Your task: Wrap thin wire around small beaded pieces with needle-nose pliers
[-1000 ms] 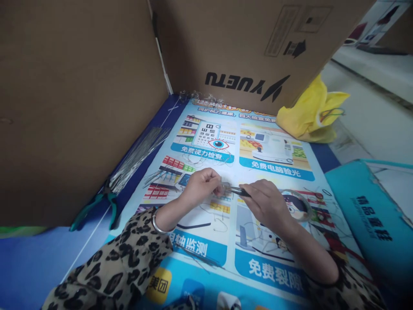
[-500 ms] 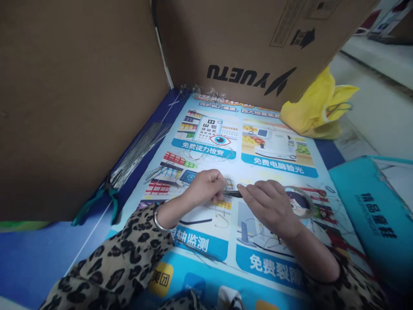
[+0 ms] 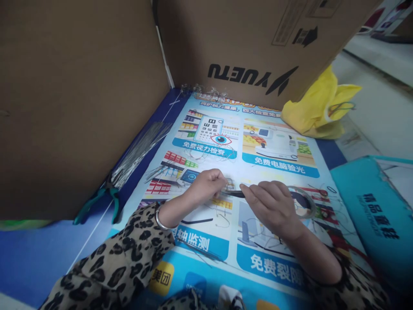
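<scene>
My right hand (image 3: 272, 206) is closed around a slim dark metal tool (image 3: 235, 193), which looks like tweezers or narrow pliers; most of it is hidden in the palm. The tool's thin end points left and reaches the fingertips of my left hand (image 3: 210, 183). Those fingers are pinched together, and whatever lies between them is too small to make out. Fine bent wire pieces (image 3: 222, 217) lie on the printed poster just below my hands. Beside my right wrist is a clear round ring or roll (image 3: 310, 206), partly covered by that hand.
Teal-handled pliers (image 3: 113, 204) rest at the left by a bundle of straight silvery wires (image 3: 140, 150). Tall cardboard panels (image 3: 80, 107) stand left and behind. A yellow bag (image 3: 309, 114) sits back right, a turquoise box (image 3: 364, 202) at right. Dark thin strands (image 3: 201, 250) lie in front.
Both hands and the tool stay almost in place, the tool still meeting the left fingertips. The whole view has shifted very slightly.
</scene>
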Demonstrator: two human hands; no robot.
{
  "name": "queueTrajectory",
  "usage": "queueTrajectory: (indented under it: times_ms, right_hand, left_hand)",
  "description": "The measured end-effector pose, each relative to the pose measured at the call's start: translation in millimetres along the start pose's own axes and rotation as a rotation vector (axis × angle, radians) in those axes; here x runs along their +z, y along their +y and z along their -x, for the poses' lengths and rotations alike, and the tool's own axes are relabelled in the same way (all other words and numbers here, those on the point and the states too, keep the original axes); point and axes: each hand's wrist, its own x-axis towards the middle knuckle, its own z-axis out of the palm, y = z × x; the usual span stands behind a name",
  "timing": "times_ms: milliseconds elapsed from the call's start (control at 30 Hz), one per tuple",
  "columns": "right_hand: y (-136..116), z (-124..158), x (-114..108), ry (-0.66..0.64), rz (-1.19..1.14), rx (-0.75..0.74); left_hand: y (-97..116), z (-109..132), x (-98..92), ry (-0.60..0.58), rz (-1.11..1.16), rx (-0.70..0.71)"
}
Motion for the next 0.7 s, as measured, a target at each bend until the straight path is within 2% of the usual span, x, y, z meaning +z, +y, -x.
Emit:
queueTrajectory:
  times_ms: [700]
  right_hand:
    - [-3.9,-4.9,-2.1,-0.012,-0.02,-0.074]
  left_hand:
    - [-8.3,-0.2,0.5,-0.099,0.094,-0.072]
